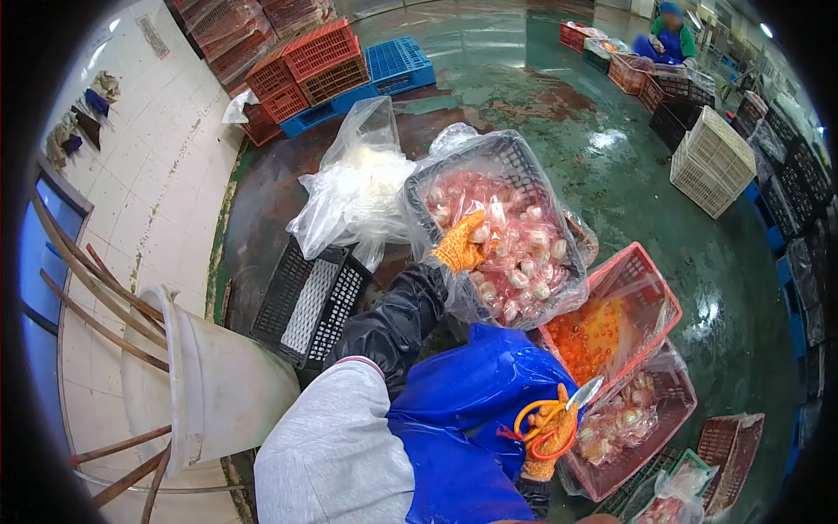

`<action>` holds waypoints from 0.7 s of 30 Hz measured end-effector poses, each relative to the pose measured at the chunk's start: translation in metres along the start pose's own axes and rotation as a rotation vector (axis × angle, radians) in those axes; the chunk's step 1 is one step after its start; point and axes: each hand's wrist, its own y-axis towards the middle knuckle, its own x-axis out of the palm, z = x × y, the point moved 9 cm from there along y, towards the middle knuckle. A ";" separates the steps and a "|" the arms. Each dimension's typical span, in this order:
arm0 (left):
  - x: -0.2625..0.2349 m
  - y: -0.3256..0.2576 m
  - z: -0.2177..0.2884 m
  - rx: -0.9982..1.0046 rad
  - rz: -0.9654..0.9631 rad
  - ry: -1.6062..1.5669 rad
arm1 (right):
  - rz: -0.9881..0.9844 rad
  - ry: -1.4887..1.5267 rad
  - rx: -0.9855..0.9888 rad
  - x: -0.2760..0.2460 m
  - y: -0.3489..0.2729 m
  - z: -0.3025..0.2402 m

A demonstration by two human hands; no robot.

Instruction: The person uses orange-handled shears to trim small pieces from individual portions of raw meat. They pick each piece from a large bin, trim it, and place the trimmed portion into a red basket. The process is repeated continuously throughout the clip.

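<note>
My left hand, in an orange textured glove, reaches into a dark crate lined with clear plastic. Its fingers are curled at the pile of wet pink and whitish rounded pieces; what they grip is hidden. Lower right, my right hand, also gloved in orange, is closed on a knife, blade pointing up and right. Orange-yellow cord loops around that hand. Close to the knife stands a red crate with orange yolk-like balls in a plastic liner.
A dark red crate with more pink pieces stands near my right hand. Left are a black crate, plastic bags and a large white tub holding rods. Stacked crates stand far left; a person sits far right.
</note>
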 end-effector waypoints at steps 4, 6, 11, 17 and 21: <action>0.026 -0.021 -0.011 -0.195 -0.056 -0.324 | 0.014 -0.133 0.006 0.005 0.006 0.000; 0.049 -0.032 -0.011 -0.166 -0.109 -0.439 | 0.040 -0.176 -0.012 0.007 0.007 -0.002; 0.076 -0.052 -0.069 -0.201 -0.208 -0.172 | -0.105 -0.290 -0.065 0.044 0.011 0.002; 0.114 -0.069 -0.104 -0.074 -0.339 -0.136 | -0.056 -1.328 -0.571 0.131 0.026 -0.027; 0.137 -0.075 -0.100 -0.056 -0.278 -0.273 | -0.064 -1.331 -0.315 0.139 0.038 -0.015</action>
